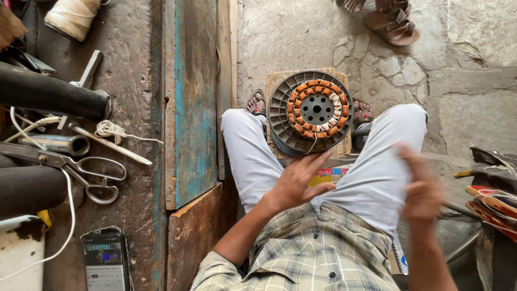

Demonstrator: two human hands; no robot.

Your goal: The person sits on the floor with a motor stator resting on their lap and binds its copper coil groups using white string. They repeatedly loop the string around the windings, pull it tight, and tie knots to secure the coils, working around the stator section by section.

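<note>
I sit with my knees apart, looking down at a round motor stator [314, 111] with a dark finned rim and a ring of copper coils. It lies on a piece of cardboard [274, 81] on the floor between my feet. My left hand [299, 180] hovers open over my lap just below the stator, fingers spread, holding nothing. My right hand [423, 191] is blurred above my right thigh; nothing shows in it. A small colourful packet [327, 175] lies between my thighs.
A worn workbench [129, 108] at the left carries scissors [81, 167], a black cylinder [51, 94], a metal tube [62, 144], string, a thread spool [72, 16] and a phone [105, 261]. Another person's sandalled feet [390, 19] stand at the top. Tools lie at the right edge [493, 188].
</note>
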